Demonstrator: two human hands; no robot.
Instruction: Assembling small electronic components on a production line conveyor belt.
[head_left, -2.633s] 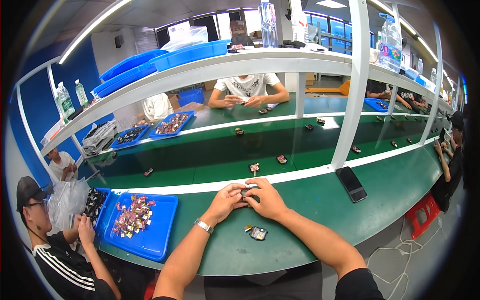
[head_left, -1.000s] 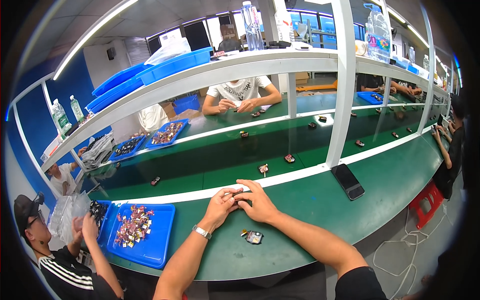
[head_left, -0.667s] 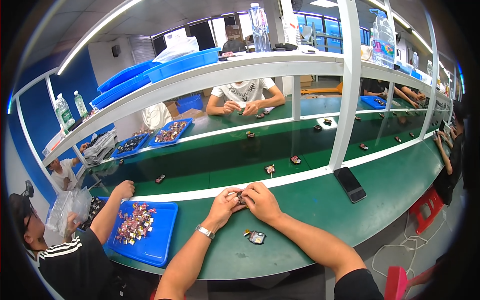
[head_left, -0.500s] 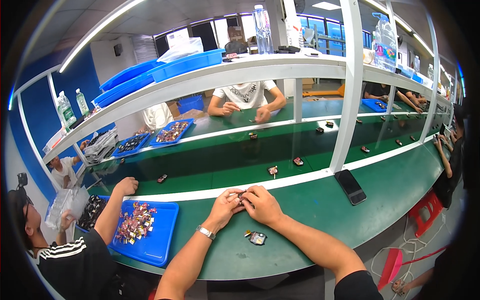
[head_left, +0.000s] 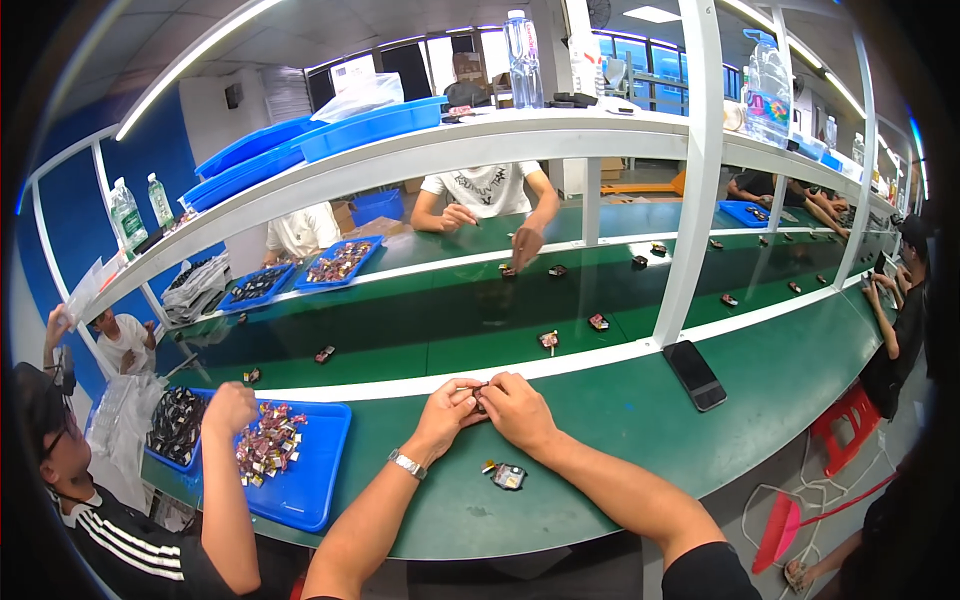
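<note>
My left hand (head_left: 447, 418), with a metal-banded watch (head_left: 408, 463) on its wrist, and my right hand (head_left: 520, 410) meet over the green table by the white rail. Between their closed fingertips is a small dark electronic module (head_left: 480, 399) with reddish bits, mostly covered by the fingers. Just below my hands, on the tabletop, lies a similar module (head_left: 509, 477) with a dark edge and a pale grey face. A small yellow-and-white part sticks out at its upper left.
At left, a co-worker's arm (head_left: 228, 500) reaches over a blue tray (head_left: 325, 470) of small reddish-and-white parts. Beyond the rail, a green belt (head_left: 440, 335) carries several modules. A black phone (head_left: 695, 376) lies beside a white post (head_left: 692, 200). Another person's hand (head_left: 526, 243) is across the belt.
The left co-worker's hand has drawn back from the belt, where another module now lies. The person opposite has reached down to the belt. My hands stay together around the module.
</note>
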